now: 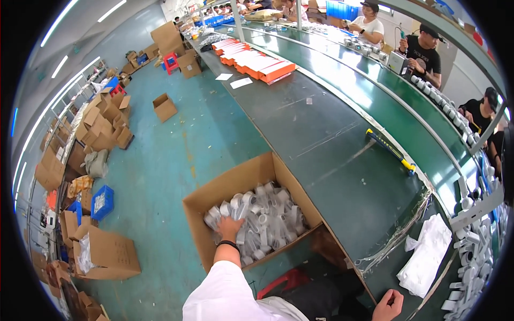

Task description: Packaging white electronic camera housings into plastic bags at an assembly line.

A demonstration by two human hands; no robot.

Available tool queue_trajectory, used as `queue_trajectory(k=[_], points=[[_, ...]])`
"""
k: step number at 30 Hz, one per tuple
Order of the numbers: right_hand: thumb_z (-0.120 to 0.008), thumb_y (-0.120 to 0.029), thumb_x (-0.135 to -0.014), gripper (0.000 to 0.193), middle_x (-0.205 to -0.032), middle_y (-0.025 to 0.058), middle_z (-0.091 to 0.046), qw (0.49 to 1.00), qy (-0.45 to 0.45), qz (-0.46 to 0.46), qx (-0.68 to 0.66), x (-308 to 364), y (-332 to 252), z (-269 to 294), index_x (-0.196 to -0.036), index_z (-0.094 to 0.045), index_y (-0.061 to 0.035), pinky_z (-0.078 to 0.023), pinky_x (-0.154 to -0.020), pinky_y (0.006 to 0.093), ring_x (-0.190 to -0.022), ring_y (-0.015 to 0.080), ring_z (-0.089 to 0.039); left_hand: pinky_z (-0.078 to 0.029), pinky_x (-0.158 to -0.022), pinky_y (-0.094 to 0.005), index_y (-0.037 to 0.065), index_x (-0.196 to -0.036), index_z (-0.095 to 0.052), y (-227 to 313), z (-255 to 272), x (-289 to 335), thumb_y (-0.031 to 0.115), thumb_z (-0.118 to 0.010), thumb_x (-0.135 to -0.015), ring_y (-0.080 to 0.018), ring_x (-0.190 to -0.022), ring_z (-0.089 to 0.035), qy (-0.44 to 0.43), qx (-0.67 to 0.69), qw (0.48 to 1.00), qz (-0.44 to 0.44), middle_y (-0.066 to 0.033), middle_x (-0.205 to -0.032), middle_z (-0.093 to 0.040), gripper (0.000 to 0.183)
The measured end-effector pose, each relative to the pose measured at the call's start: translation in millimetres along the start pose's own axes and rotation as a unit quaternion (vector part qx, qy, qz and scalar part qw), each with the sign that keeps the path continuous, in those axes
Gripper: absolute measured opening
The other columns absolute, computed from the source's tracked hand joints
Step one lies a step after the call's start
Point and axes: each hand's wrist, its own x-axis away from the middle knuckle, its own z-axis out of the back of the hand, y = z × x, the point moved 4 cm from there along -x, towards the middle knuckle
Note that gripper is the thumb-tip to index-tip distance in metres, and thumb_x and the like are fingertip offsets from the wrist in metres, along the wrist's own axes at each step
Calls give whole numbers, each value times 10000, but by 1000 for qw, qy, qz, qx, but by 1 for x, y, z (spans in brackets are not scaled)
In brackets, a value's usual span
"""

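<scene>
The left hand (230, 227) is down in an open cardboard box (230, 186) of clear-bagged white parts (263, 219), fingers over them but any grip impossible to tell, while the right hand (389, 306) curls closed by the dark workbench (332, 139).

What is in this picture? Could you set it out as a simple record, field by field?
Left hand: inside an open cardboard box, touching clear-bagged white parts; whether it grips any is unclear
Right hand: fingers curled, at the edge of the dark bench
On the bench: white plastic packaging near the right hand; a long yellow-and-dark tool; orange-and-white cartons farther off
Left side: blue crate, more cardboard boxes
Others: people across the bench, at upper right
</scene>
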Motion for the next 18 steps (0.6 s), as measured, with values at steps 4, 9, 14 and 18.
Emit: queue_trajectory(k=[4, 9, 14, 18], points=[[-679, -214, -893, 187, -788, 122, -664, 1000, -13, -14, -15, -4, -6, -3, -851, -697, -33, -522, -613, 362, -683, 279, -638, -255, -1023, -711, 149, -1336, -554, -17, -11, -14, 614, -666, -721, -419, -1337, -350, -36, 28, 998, 43, -109, -1457, -397, 779], [-682, -212, -878, 159, -783, 107, -660, 999, -11, -47, 4, -1, 2, 1, -853, -702, -57, -516, -611, 366, -668, 283, -629, -271, -1016, -710, 177, -1339, -555, 16, 10, 11, 607, -670, -726, -406, -1339, -352, -52, -3, 999, -4, -114, -1464, -388, 758], [-666, -250, -883, 189, -769, 96, -651, 999, -16, -45, -8, 6, -4, 0, -858, -705, -66, -511, -617, 366, -677, 283, -628, -339, -993, -648, 142, -1255, -614, 10, 57, 15, 500, -702, -742, -369, -1315, -393, 115, 32, 987, -107, -131, -1425, -433, 631], [-650, -71, -831, 57, -691, 92, -546, 994, -23, -42, -99, 20, 11, -11, -831, -625, -20, -405, -527, 345, -581, 236, -516, -420, -987, -470, 42, -1113, -655, 80, 125, 46, 338, -724, -769, -340, -1198, -513, 282, 223, 875, -324, -156, -1271, -563, 459]])
